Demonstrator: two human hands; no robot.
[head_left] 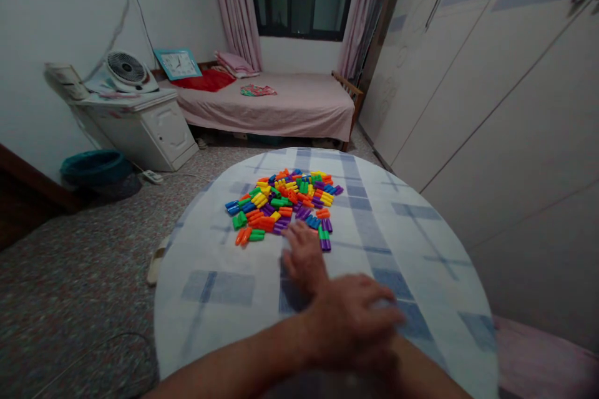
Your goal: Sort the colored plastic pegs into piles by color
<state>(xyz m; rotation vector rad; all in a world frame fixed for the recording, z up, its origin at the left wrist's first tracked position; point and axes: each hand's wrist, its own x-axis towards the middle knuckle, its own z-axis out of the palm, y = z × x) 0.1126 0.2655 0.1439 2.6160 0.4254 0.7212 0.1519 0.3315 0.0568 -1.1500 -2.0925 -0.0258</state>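
My forearms cross low over the round table. My left hand [358, 318], blurred by motion, hangs above my right wrist, pointing right with its fingers apart and nothing visible in them. Farther forward, my right hand [305, 254] reaches to the near edge of a pile of small plastic building pieces [283, 202]. Its fingers are stretched out and its thumb stands off to the left; whether the fingertips touch a piece I cannot tell. The pieces are short joined tubes in orange, green, yellow, blue and purple. A green and purple piece [324, 239] lies just right of my right hand.
A white and blue checked cloth [215, 318] covers the table. Behind it stands a bed [299, 103] with a pink sheet. At left are a white cabinet [166, 134] carrying a fan [126, 68], and a bin [98, 168]. A tall wardrobe [491, 106] lines the right side.
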